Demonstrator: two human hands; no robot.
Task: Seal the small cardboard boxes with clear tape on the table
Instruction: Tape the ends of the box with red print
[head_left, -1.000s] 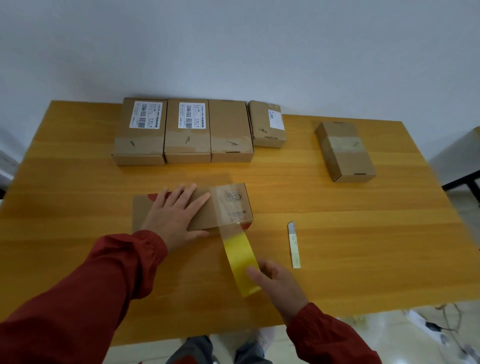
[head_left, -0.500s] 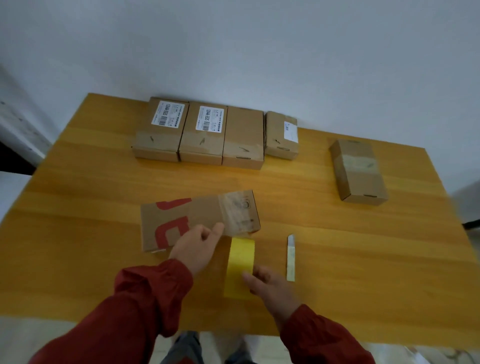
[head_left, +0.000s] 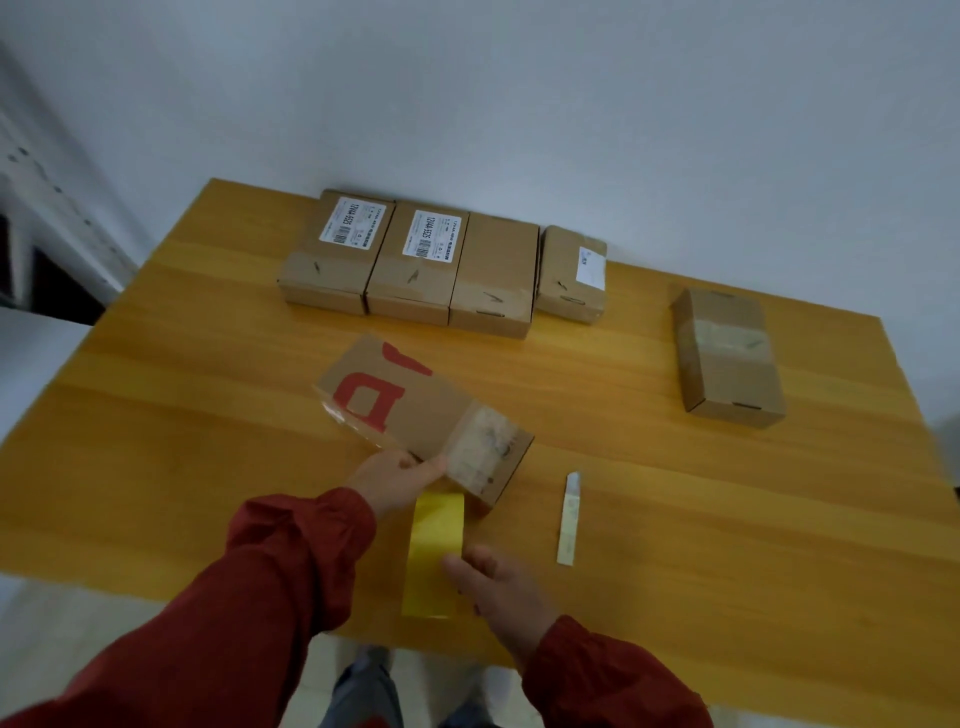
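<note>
The left hand (head_left: 397, 480), fingers curled, pinches the near edge of the brown cardboard box with red lettering (head_left: 415, 410), which has swung diagonal on the wooden counter (head_left: 208, 415) since half a second ago. A yellow-tinted strip of tape (head_left: 435, 545) still runs from its taped end to the right hand (head_left: 501, 582), fingers curled on the strip.

Near the desk's (head_left: 208, 415) front edge the left hand (head_left: 400, 480) grips the red-lettered box (head_left: 415, 410), turned askew. The right hand (head_left: 498, 587) pinches the yellow tape strip (head_left: 436, 551) running from it. Four boxes (head_left: 415, 265) line the back edge.
</note>
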